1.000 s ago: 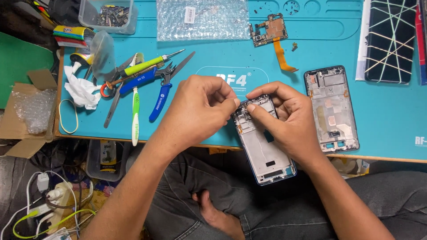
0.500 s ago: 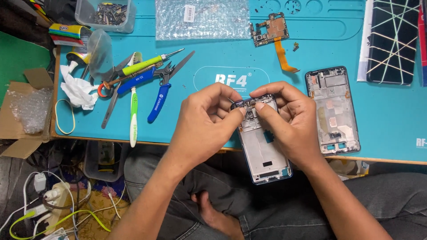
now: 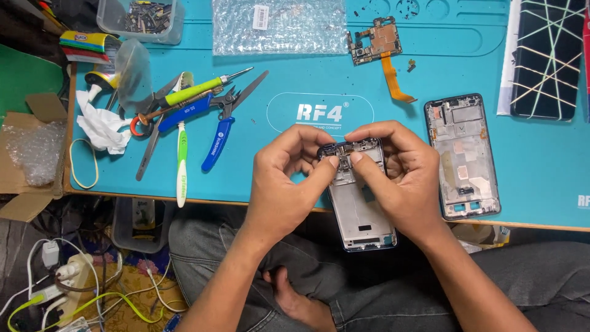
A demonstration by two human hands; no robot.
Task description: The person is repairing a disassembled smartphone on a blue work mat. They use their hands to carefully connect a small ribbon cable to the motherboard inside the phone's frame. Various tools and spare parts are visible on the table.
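Hands: I see my left hand and right hand both closed around the top end of the phone frame; thumbs and forefingers pressed together on a small part at its upper edge; what the part is, I cannot tell
Change: a second ago the frame sat lower and tilted, its foot further over my lap; now I hold it higher and more upright, top end over the mat's edge, both thumbs meeting at the middle; I judge the work has narrowed to seating or freeing that small top piece
Frame: half above the blue mat, half hanging over my crossed legs; inner side faces me
Near right: a second phone frame flat on the mat, untouched
Near left: blue pliers, green screwdriver, toothbrush, tweezers, a rubber band, crumpled tissue
Far: circuit board with orange flex cable; bubble-wrap pouch; dark patterned phone back
Containers: clear plastic tub at far left, holding a heap of small dark parts; open cardboard box beside the mat, bubble wrap in it
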